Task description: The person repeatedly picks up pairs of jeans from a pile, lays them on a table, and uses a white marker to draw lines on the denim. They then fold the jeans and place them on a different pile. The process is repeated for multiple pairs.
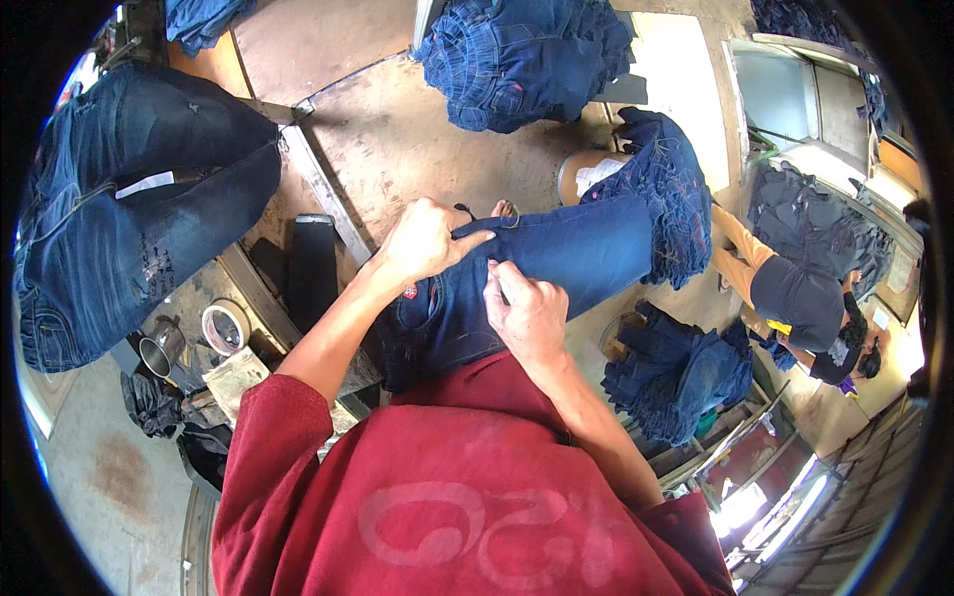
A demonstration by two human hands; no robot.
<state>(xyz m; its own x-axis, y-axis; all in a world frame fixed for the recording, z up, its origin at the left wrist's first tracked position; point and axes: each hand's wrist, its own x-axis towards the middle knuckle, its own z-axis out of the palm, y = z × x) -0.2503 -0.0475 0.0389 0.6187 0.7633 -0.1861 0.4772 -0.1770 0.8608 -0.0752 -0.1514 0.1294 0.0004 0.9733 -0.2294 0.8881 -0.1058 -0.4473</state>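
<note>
A pair of blue jeans (586, 248) lies across my lap, its leg stretching to the right. My left hand (427, 241) is closed on the upper edge of the jeans, thumb pointing right along the cloth. Just below and to the right, my right hand (529, 306) hovers over or rests on the denim, its fingers curled in a pinch. Whatever is between those fingertips is too small to make out. Beside my left wrist, a small red patch (410, 291) shows near the jeans' pocket.
Dark jeans (149, 219) are heaped at left, above a tape roll (226, 328) and metal cup (162, 348). Denim piles (527, 60) lie ahead, with another bundle (676, 372) at right. A phone-like black object (311, 268) lies left. Another person (805, 288) bends at far right.
</note>
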